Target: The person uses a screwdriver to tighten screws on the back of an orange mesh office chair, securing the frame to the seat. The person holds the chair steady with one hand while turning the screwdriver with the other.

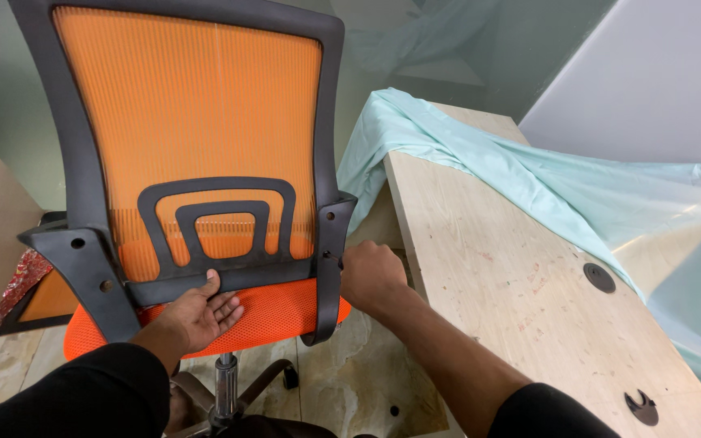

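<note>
My right hand (pixel 372 274) is fisted, seemingly on a small tool, at the orange office chair's (pixel 188 105) right armrest bracket (pixel 330 268), while my open left hand (pixel 204 312) braces the backrest's lower bar.

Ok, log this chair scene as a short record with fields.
left hand: left hand open, palm up, under the black lower bar of the chair back, thumb on the bar
right hand: right hand closed in a fist at the right bracket, on a small dark piece; what it is cannot be told
chair: orange mesh back, orange seat, black frame
desk: pale wooden desk to the right, pale green cloth draped over its far end
</note>
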